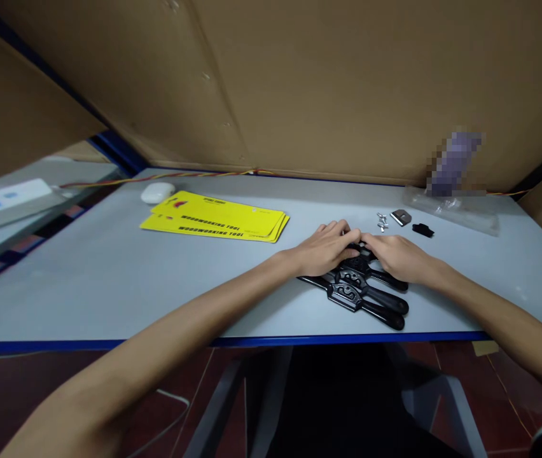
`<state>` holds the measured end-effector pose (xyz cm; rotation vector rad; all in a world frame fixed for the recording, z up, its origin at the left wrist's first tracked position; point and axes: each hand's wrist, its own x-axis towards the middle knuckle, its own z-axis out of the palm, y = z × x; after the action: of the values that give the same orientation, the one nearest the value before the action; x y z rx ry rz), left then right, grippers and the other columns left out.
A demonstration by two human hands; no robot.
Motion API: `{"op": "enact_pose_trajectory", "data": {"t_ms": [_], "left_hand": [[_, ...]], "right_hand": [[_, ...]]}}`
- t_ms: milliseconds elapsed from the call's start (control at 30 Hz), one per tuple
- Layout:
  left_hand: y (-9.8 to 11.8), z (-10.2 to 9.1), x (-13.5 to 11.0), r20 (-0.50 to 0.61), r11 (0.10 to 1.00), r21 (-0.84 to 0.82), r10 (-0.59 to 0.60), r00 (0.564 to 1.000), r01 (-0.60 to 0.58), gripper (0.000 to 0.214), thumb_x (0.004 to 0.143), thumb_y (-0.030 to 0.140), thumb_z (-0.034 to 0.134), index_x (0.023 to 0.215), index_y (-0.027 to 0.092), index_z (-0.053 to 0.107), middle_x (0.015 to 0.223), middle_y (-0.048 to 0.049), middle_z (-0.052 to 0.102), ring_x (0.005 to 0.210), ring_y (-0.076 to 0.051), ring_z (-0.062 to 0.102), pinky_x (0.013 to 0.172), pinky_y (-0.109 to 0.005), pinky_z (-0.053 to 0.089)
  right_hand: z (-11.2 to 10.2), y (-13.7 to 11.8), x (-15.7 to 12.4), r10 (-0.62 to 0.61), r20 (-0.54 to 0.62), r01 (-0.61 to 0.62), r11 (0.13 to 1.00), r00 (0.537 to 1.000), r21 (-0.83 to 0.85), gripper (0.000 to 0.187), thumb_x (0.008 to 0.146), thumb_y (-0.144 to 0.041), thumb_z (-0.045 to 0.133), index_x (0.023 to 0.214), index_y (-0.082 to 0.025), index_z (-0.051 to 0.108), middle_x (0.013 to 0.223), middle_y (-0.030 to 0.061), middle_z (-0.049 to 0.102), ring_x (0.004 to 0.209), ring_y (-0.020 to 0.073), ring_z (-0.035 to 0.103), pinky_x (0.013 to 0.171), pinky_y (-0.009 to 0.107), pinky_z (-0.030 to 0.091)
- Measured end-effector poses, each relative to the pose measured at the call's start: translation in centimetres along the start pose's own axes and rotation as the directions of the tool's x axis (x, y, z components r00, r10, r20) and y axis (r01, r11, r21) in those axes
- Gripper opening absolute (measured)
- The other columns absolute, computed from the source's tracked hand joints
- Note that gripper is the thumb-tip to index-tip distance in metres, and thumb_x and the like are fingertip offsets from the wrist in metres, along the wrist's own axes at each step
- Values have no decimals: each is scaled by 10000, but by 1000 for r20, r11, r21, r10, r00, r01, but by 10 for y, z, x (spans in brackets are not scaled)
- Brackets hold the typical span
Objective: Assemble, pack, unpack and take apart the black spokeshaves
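Observation:
Several black spokeshaves (346, 292) lie side by side near the table's front edge, their handles pointing left and right. My left hand (324, 249) is closed over the farthest ones, with fingers curled and thumb on the metal body. From the other side my right hand (395, 256) pinches at the same body, its fingertips close to the left thumb. The hands hide most of that spokeshave. Just beyond my right hand are small silver screws (382, 222), a steel blade (400, 217) and a black cap piece (422, 229).
Yellow printed cards (218, 219) lie at the left, beside a white rounded case (157, 192). Clear plastic bags (462, 213) lie at the back right, near a blurred purple object (455, 164). Cardboard panels (299, 83) wall the back; a red and yellow cable (180, 175) runs along it.

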<state>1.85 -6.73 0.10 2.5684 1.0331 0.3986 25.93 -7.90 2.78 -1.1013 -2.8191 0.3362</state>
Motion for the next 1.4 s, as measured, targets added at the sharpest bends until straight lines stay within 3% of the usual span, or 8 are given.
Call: {"op": "enact_pose_trajectory", "data": {"t_ms": [433, 633, 800, 933, 1100, 1267, 1400], "left_hand": [[1, -1, 3, 17, 999, 51, -7, 1000, 6, 193, 1098, 420, 422, 1094, 250, 515, 1077, -78, 550, 990, -282, 486, 877, -436, 405], [5, -1, 1, -35, 998, 31, -48, 998, 49, 178, 1083, 386, 445, 1091, 236, 542, 1098, -89, 580, 1038, -295, 514, 930, -451, 413], [5, -2, 2, -105, 1000, 6, 10, 994, -9, 192, 1068, 392, 490, 1079, 222, 580, 1104, -88, 630, 1044, -282, 554, 967, -432, 427], [2, -2, 3, -124, 999, -35, 36, 992, -41, 243, 1068, 410, 498, 1182, 221, 599, 1085, -87, 647, 1044, -276, 570, 976, -418, 443], [-4, -3, 2, -135, 1000, -27, 11, 991, -15, 369, 1084, 417, 451, 1372, 214, 563, 1181, -118, 642, 1109, -291, 564, 1047, -463, 429], [-24, -11, 1, -133, 997, 43, -65, 989, 72, 418, 1089, 445, 395, 1370, 216, 603, 1268, -146, 622, 1184, -329, 549, 1081, -524, 419], [-37, -17, 1, -115, 995, 86, -38, 993, 48, 483, 1084, 494, 355, 1290, 190, 668, 1220, -161, 624, 1162, -337, 565, 1075, -531, 430]], "right_hand": [[0, 0, 4, 55, 25, -54, 999, 998, -5, 351, 864, -61, 426, 1139, -207, 587, 928, 75, 714, 704, 214, 571, 645, 364, 329], [-1, -2, 6, 81, 4, -80, 992, 997, -102, 336, 1057, -204, 344, 1287, -194, 588, 1060, 120, 758, 807, 244, 643, 665, 370, 342], [-3, -10, 7, 123, -8, -121, 959, 992, -257, 418, 1121, -307, 310, 1404, -150, 574, 1079, 153, 780, 841, 270, 672, 660, 367, 301], [-5, -10, 5, 174, 4, -169, 963, 985, -209, 397, 1124, -318, 310, 1277, -155, 639, 1030, 158, 778, 790, 264, 660, 657, 373, 293], [-7, -2, 0, 209, 6, -205, 965, 978, -163, 400, 1126, -348, 314, 1295, -150, 618, 977, 157, 759, 752, 264, 640, 662, 382, 300], [-9, 5, -4, 254, -27, -255, 959, 967, -120, 401, 1117, -352, 322, 1318, -145, 601, 893, 140, 735, 711, 269, 625, 654, 382, 316], [-2, 9, -1, 236, -66, -240, 970, 969, -48, 413, 1119, -356, 317, 1363, -160, 585, 926, 131, 752, 751, 267, 653, 663, 369, 360]]}}
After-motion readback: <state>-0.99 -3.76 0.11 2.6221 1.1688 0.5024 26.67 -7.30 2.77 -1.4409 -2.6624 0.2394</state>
